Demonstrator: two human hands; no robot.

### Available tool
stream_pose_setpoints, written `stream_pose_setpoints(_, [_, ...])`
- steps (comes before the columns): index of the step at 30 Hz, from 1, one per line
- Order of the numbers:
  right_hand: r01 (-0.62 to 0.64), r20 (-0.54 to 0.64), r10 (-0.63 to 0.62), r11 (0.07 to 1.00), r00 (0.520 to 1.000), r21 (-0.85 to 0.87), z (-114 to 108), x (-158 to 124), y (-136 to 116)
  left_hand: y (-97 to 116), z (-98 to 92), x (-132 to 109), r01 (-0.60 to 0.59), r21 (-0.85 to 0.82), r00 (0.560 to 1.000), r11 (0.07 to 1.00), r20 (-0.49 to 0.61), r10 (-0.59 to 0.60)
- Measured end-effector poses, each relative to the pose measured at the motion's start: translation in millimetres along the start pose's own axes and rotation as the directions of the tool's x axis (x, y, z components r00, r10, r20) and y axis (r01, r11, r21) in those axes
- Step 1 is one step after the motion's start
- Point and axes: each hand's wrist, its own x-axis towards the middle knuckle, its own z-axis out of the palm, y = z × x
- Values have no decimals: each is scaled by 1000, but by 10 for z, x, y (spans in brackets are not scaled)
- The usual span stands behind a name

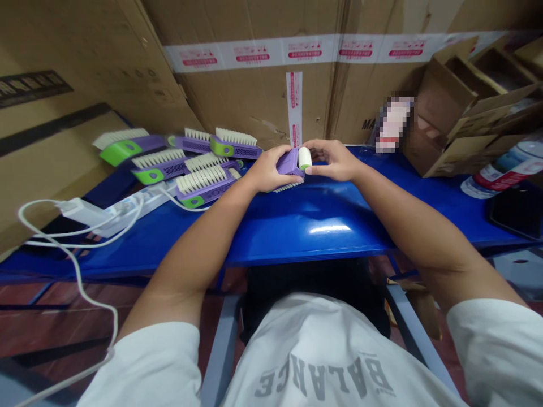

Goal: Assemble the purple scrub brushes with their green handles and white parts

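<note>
My left hand point(274, 168) is wrapped round a purple brush body point(288, 162), with a strip of white bristles showing beneath it. Against the right end of that body is a small white ribbed roller point(304, 157) with a green end. My right hand point(333, 160) holds the roller between thumb and fingers. To the left lie several purple and green brushes point(203, 181), white bristles facing up, some overlapping.
A white power strip point(127, 212) with a plug and looping white cables lies left on the blue table point(314, 226). Cardboard boxes point(458, 102), a bottle point(504, 169) and a dark phone point(517, 209) are at right. Large cartons point(254, 90) stand behind.
</note>
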Motion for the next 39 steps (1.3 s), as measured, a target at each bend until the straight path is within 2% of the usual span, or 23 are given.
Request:
stream_pose_setpoints(19, [-36,-13,38,996,999,86,1,17,87,-57,1,14,-6,13,1000,1000,-1,6])
stream_pose_setpoints(31, [8,-3,-7,997,1000,83,-2,7,84,-19,12,8,-9,-4,1000,1000,3,9])
stream_pose_setpoints(39, [10,5,-10,998,1000,66,-7,9,88,0,4,0,-11,44,1000,999,8,11])
